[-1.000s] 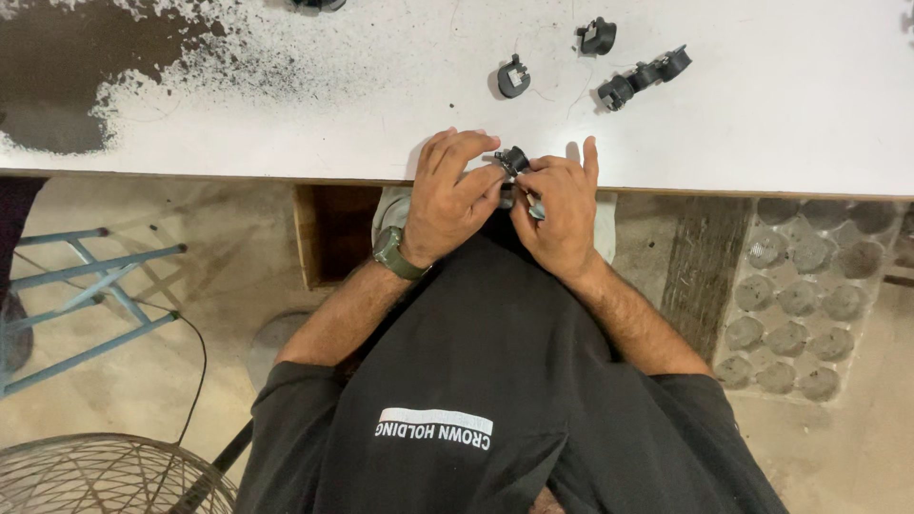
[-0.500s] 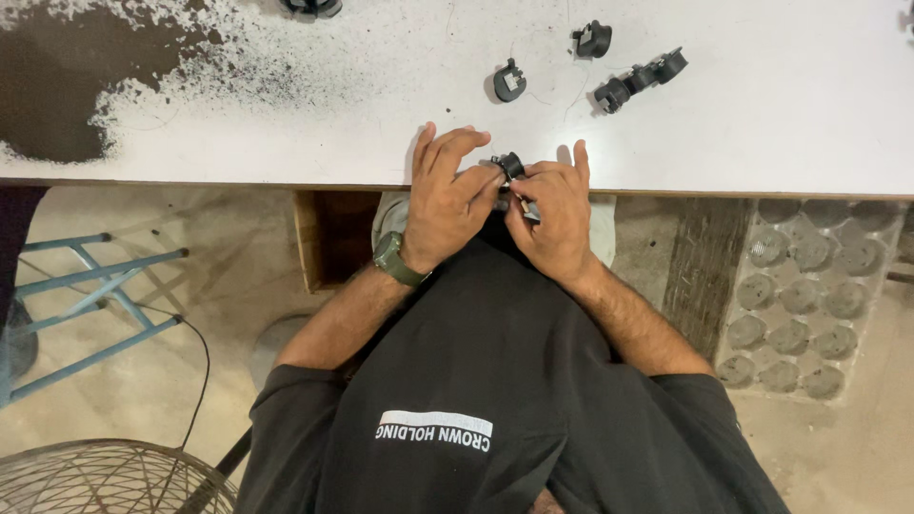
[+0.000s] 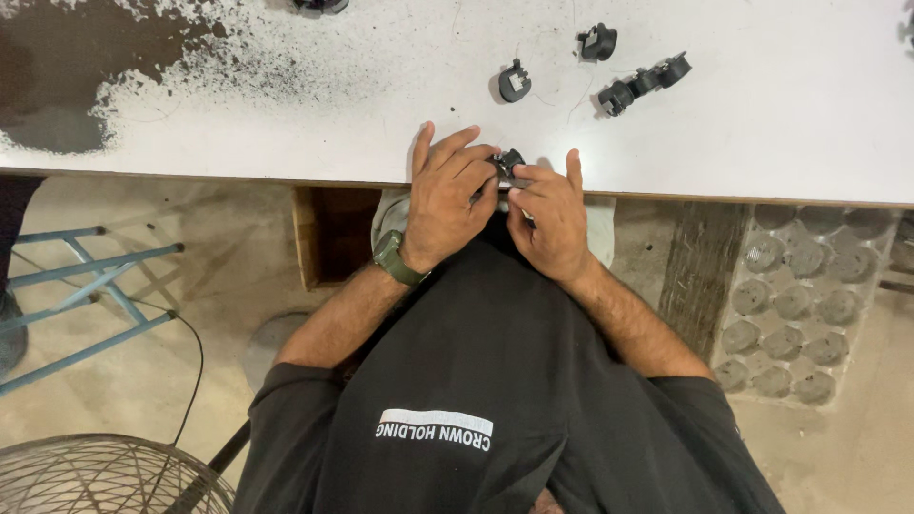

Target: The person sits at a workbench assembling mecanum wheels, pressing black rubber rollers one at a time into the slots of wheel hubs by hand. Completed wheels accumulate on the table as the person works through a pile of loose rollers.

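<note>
White tabletop [image 3: 762, 143], worn dark at one corner. Left hand [image 3: 447, 205] and right hand [image 3: 550, 214] both pinch one small black part [image 3: 508, 162] at its near edge; similar parts [image 3: 643, 84] lie farther off.

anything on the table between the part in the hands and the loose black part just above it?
Head view: nothing. Between the small black part held by both hands and the loose black part lies only bare white tabletop.
</note>
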A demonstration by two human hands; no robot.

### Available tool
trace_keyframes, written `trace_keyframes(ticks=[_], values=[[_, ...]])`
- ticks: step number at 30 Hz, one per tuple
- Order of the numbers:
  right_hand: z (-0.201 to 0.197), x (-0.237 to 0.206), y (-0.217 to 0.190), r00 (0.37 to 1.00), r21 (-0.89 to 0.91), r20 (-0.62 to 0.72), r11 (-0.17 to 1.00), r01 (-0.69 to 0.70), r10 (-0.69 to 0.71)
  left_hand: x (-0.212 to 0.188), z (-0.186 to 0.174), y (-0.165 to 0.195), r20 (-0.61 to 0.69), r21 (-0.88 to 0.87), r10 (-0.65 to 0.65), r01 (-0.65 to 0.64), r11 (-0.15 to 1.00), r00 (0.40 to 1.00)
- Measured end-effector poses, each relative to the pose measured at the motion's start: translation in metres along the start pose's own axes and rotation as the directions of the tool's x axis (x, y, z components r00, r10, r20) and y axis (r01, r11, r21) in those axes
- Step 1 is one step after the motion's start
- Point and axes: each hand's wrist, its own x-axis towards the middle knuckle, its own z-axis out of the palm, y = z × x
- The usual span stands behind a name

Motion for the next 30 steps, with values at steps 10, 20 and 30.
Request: trace_keyframes(ticks=[10, 20, 30], values=[[0.000, 0.012, -0.004, 0.998, -0.080, 0.033, 0.995, -0.055, 0.058, 0.001, -0.004, -0.004, 0.043, -0.034, 0.003, -0.001, 0.999, 0.999], [-0.023, 0.031, 0.003, 0.980, -0.156, 0.057, 0.971, -0.182, 0.193, 0.021, -0.018, -0.012, 0.141, -0.026, 0.069, -0.066, 0.997, 0.988], [-0.023, 0.027, 0.007, 0.979, -0.100, 0.122, 0.983, -0.155, 0.166, 0.023, -0.027, -0.016, 0.207, -0.174, -0.003, 0.040, 0.984, 0.978]])
